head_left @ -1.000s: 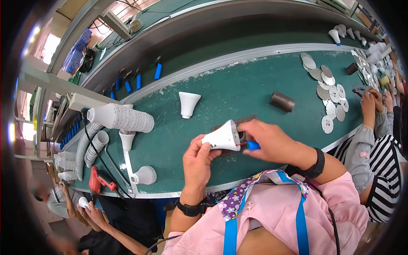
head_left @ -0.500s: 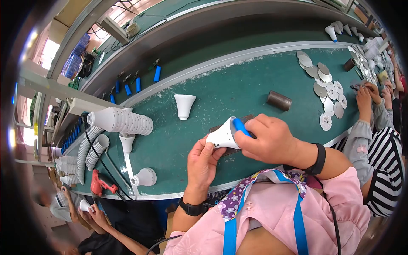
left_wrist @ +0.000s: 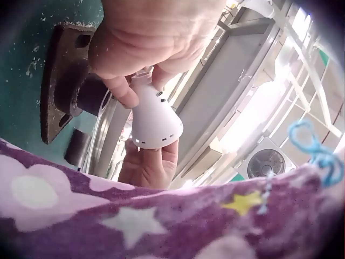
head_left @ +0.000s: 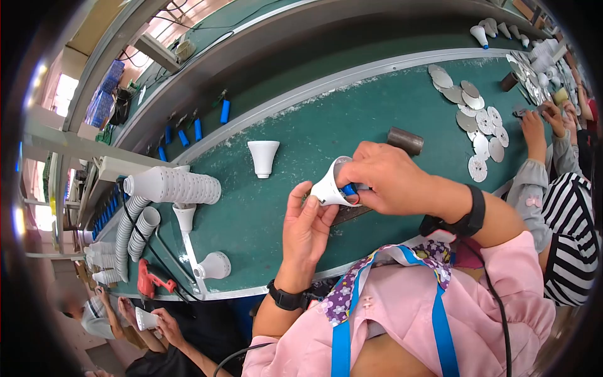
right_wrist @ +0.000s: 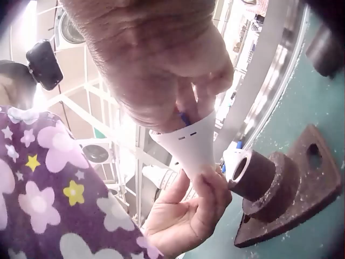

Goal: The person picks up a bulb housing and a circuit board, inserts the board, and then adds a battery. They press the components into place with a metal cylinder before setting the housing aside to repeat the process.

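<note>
My left hand [head_left: 306,229] grips a white, flared bulb housing [head_left: 326,188] by its narrow end, with the wide mouth facing my right hand [head_left: 396,179]. Thumb and fingers of the right hand reach into that mouth, pinching a blue cylindrical battery [head_left: 348,189] that sits mostly inside the housing. A bit of red wire shows at the rim. Small slots run round the rim in the left wrist view. Beneath the hands stands a dark metal fixture [right_wrist: 280,189] with a hollow post on a flat base, largely covered by the hands in the head view.
A single housing [head_left: 263,158] stands beyond the hands. Left are stacked housings [head_left: 176,185], another housing [head_left: 215,265] and a red power screwdriver [head_left: 147,279]. A metal cylinder [head_left: 406,141] and many round discs [head_left: 480,147] lie right. Blue batteries [head_left: 198,129] line the back; people sit on both sides.
The right hand has brought the blue battery from beside the housing up to its mouth and into it. The left hand keeps its hold on the narrow end.
</note>
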`<control>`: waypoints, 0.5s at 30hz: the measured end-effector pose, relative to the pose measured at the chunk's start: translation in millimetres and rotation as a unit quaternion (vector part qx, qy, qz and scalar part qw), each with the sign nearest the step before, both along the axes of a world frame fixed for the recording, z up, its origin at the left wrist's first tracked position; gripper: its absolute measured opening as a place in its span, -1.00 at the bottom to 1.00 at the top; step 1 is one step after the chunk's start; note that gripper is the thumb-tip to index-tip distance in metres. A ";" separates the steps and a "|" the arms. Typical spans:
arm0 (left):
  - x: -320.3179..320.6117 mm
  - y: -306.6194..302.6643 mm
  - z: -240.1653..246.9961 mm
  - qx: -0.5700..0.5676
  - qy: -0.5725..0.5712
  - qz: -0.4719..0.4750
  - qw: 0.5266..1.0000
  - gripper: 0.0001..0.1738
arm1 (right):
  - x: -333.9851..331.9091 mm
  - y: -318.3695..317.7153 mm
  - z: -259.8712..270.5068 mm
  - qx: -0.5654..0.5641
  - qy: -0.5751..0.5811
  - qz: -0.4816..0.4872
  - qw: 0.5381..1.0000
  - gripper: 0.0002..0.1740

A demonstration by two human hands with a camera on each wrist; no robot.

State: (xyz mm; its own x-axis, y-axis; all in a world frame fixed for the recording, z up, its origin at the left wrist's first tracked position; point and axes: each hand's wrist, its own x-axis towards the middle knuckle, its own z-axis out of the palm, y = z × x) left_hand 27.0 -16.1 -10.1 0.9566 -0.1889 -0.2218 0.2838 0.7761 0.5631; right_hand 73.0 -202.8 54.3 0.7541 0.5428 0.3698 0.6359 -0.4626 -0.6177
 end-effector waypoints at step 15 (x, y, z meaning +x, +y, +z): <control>7.5 -11.3 -3.0 0.583 -0.252 0.027 0.772 -0.59 | 5.9 10.3 16.5 -0.184 -0.221 0.040 0.957 -0.87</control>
